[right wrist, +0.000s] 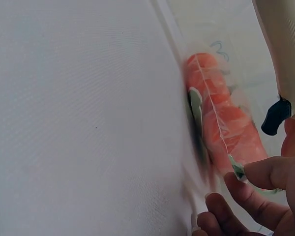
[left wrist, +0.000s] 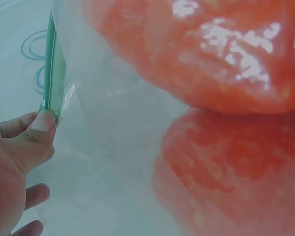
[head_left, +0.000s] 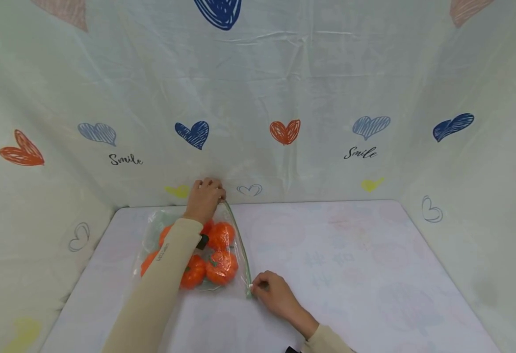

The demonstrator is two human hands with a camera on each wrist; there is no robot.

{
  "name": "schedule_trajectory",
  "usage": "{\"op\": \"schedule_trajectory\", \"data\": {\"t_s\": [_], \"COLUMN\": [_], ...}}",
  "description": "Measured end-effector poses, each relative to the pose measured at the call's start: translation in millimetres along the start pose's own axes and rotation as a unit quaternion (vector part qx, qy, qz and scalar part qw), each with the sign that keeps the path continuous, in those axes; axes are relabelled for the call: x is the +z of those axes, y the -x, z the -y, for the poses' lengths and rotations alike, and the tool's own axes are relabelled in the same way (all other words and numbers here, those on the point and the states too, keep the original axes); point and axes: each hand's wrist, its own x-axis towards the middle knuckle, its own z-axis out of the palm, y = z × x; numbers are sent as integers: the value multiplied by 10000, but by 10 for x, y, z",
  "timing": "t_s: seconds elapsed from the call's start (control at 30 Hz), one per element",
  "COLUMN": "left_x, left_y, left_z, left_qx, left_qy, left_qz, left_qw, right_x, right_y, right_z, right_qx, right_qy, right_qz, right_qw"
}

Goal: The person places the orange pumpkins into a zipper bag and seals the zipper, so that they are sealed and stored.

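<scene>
A clear zip bag [head_left: 244, 255] with a green closure strip lies on the table, full of several orange-red, ribbed fruits [head_left: 221, 267] that look like small pumpkins or tomatoes. My left hand [head_left: 205, 200] reaches across the bag and pinches the far end of the green strip [left wrist: 53, 73] between thumb and fingers. At the near end, my right hand [head_left: 274, 295] pinches the strip's corner [right wrist: 237, 168] between thumb and forefinger. The strip runs fairly straight between both hands. The left sleeve hides part of the bag and some of the fruits.
The white table [head_left: 350, 264] stretches to the right of the bag. Behind it hangs a pale curtain [head_left: 240, 88] printed with hearts and "Smile", which also closes off both sides. Dark straps sit at both wrists.
</scene>
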Motion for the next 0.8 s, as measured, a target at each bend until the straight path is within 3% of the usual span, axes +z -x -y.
{"op": "schedule_trajectory", "data": {"t_s": [0.43,0.8], "left_x": [32,82], "left_y": [-22,-15], "left_z": [-31,-71], "left_qx": [-54,-115], "left_qy": [-150,156], "left_qz": [-19,-149], "left_qw": [9999,9997], "right_x": [-23,-35], "right_y": [107,136], "right_z": [-8,-12], "right_qx": [-92,-14], "right_qy": [-15,-100], "right_qz": [33,165], "right_qw": [10000,9998]}}
